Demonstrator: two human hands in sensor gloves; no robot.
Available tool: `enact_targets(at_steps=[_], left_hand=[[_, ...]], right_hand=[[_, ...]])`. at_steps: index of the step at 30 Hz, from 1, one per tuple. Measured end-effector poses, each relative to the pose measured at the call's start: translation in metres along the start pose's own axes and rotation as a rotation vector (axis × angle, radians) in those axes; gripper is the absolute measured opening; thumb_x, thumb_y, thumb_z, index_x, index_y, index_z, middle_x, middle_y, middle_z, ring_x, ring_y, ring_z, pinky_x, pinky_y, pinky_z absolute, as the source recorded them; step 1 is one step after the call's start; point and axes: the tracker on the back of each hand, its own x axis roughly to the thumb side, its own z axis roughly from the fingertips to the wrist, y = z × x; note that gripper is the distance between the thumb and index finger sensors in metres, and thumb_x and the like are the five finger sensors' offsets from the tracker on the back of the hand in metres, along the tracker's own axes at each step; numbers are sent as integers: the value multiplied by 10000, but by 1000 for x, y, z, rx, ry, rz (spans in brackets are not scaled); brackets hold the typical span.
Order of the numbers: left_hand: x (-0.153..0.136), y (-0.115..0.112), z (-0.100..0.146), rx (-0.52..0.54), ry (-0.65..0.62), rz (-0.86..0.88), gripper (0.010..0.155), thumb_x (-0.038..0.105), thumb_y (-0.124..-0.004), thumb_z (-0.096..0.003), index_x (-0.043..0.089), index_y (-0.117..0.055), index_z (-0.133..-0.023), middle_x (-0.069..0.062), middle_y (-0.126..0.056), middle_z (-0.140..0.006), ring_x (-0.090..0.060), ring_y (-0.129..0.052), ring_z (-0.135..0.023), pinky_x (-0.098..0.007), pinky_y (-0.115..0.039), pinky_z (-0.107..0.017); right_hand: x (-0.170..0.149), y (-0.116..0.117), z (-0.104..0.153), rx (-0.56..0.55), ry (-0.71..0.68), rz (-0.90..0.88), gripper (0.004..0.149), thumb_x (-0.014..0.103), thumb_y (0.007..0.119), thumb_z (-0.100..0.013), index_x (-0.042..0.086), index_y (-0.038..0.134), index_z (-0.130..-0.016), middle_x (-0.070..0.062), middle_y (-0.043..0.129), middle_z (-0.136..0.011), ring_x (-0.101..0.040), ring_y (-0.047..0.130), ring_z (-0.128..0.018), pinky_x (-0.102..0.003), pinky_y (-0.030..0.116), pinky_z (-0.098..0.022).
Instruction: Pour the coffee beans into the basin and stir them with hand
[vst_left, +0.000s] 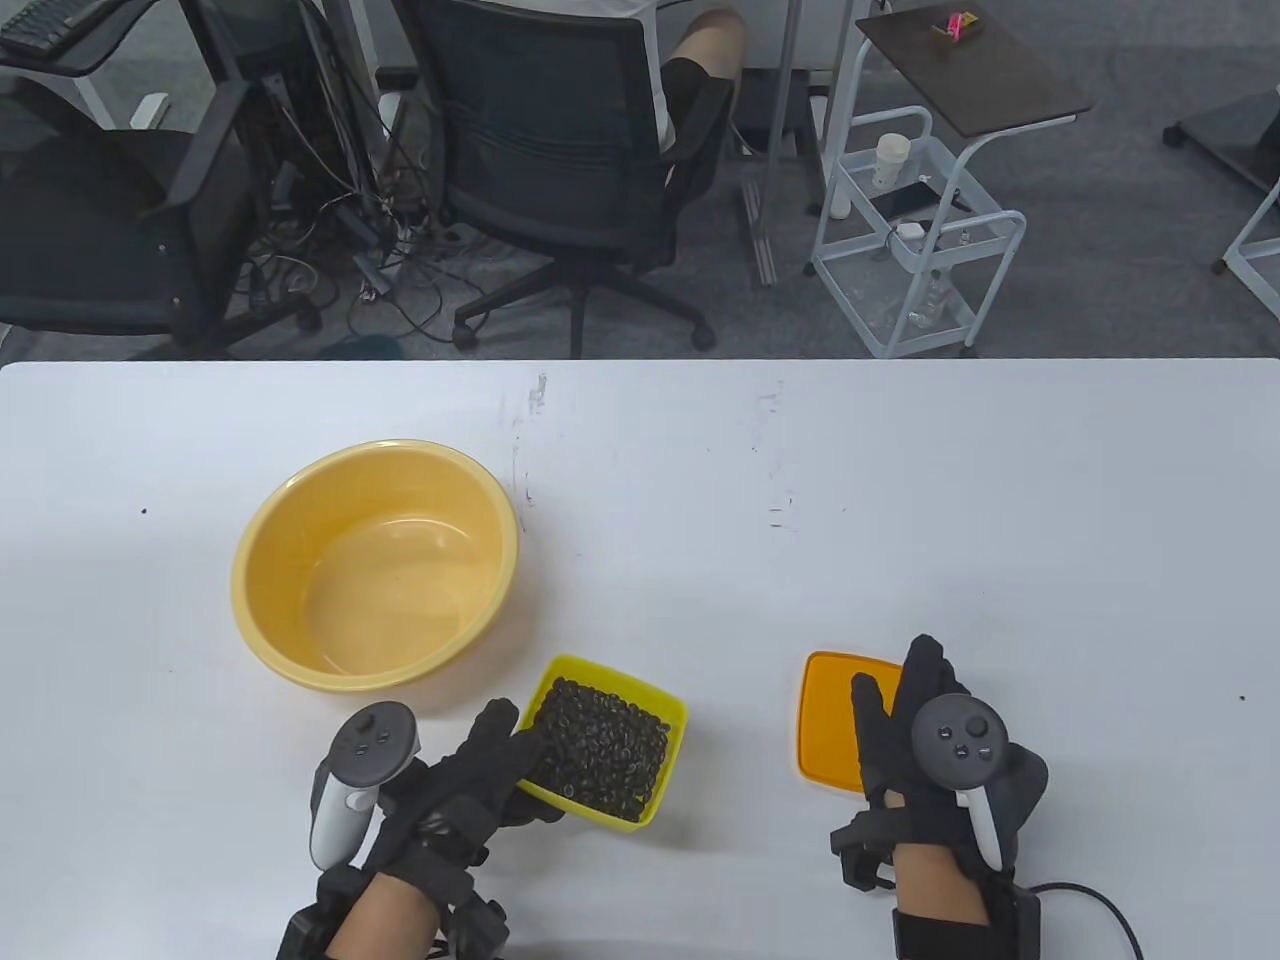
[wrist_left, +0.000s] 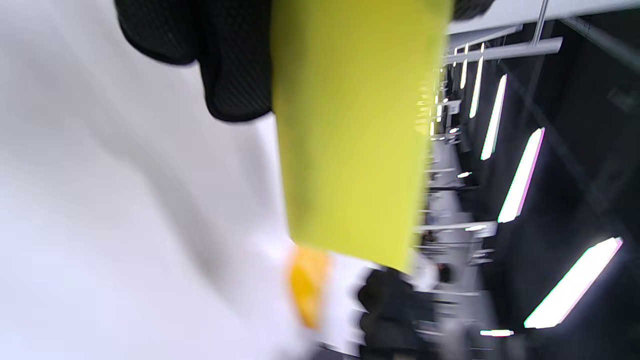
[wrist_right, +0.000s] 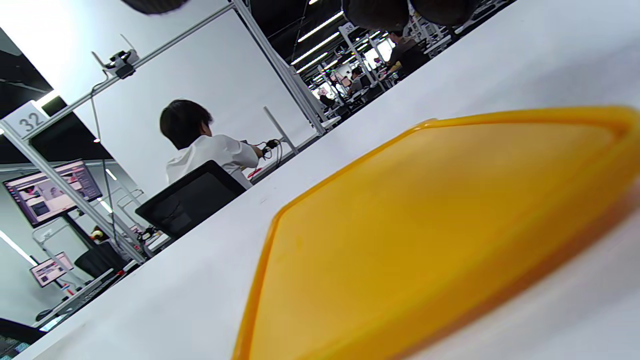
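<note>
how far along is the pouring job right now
Done: the orange lid is off, flat on the table under the right hand. In hand: the left hand grips the yellow box of coffee beans. Left: the basin holds no beans; pouring and stirring remain.

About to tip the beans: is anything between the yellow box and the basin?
Nothing visible. The left hand grips the yellow box of coffee beans right beside the empty basin. The orange lid lies off to the right.
</note>
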Motion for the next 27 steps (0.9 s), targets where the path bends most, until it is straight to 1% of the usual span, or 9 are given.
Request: enact_targets(at_steps=[3, 5, 7, 9, 12, 16, 19, 23, 27], left_hand=[[11, 5, 6, -2, -51, 12, 939, 498, -613, -631, -74, 14, -1033, -384, -318, -1035, -418, -753, -884, -600, -568, -676], [21, 11, 8, 11, -72, 1, 951, 496, -610, -631, -99, 24, -1015, -307, -448, -1023, -409, -761, -885, -596, -573, -677], [34, 20, 12, 68, -148, 31, 916, 489, -610, -634, -76, -12, -1039, -300, -473, -1001, -407, -750, -868, -610, -534, -687], [51, 32, 18, 164, -224, -18, 899, 509, -586, -639, -68, -33, -1051, -289, -488, -991, -389, -759, -856, -598, -536, -692], [79, 56, 34, 402, -310, -207, 892, 517, -559, -646, -67, -19, -1048, -296, -480, -986, -395, -751, -848, -601, -523, -693], [92, 86, 54, 702, -302, -399, 881, 526, -536, -650, -57, -14, -1055, -302, -487, -980, -397, -756, -835, -603, -520, -691], [84, 106, 62, 890, -262, -497, 878, 520, -533, -655, -54, 0, -1052, -309, -464, -982, -407, -734, -840, -614, -493, -695], [76, 119, 66, 987, -197, -588, 871, 516, -532, -653, -43, 3, -1054, -307, -450, -984, -417, -716, -843, -620, -472, -702], [72, 127, 68, 1025, -165, -628, 864, 513, -540, -651, -30, -5, -1060, -304, -447, -986, -419, -709, -846, -624, -460, -705]], right_hand=[[11, -1, 6, 2, -65, -9, 763, 552, 529, -517, 69, 278, -1052, -283, 394, -1027, -611, 419, -909, -739, 261, -604], [20, -2, 11, 8, -125, 1, 771, 560, 529, -514, 70, 280, -1055, -282, 388, -1032, -614, 405, -914, -742, 252, -603], [31, -1, 18, 15, -196, 20, 780, 575, 528, -510, 80, 279, -1059, -271, 383, -1044, -607, 366, -936, -745, 229, -604], [40, 2, 24, 25, -269, 54, 791, 595, 524, -505, 88, 286, -1063, -260, 380, -1056, -599, 337, -955, -742, 231, -614], [54, 13, 35, 57, -356, 117, 788, 600, 524, -502, 96, 301, -1067, -256, 385, -1061, -600, 327, -960, -746, 237, -613], [62, 24, 39, 110, -385, 170, 780, 593, 527, -502, 101, 313, -1067, -255, 383, -1062, -605, 323, -958, -747, 235, -612], [61, 29, 38, 125, -385, 185, 784, 597, 527, -500, 98, 312, -1066, -248, 382, -1067, -586, 311, -974, -742, 235, -618], [59, 34, 37, 169, -387, 192, 811, 619, 519, -492, 104, 275, -1069, -234, 287, -1087, -565, 219, -993, -733, 212, -629], [60, 39, 40, 226, -411, 213, 849, 655, 496, -483, 117, 195, -1068, -217, 156, -1091, -544, 130, -998, -737, 189, -630]])
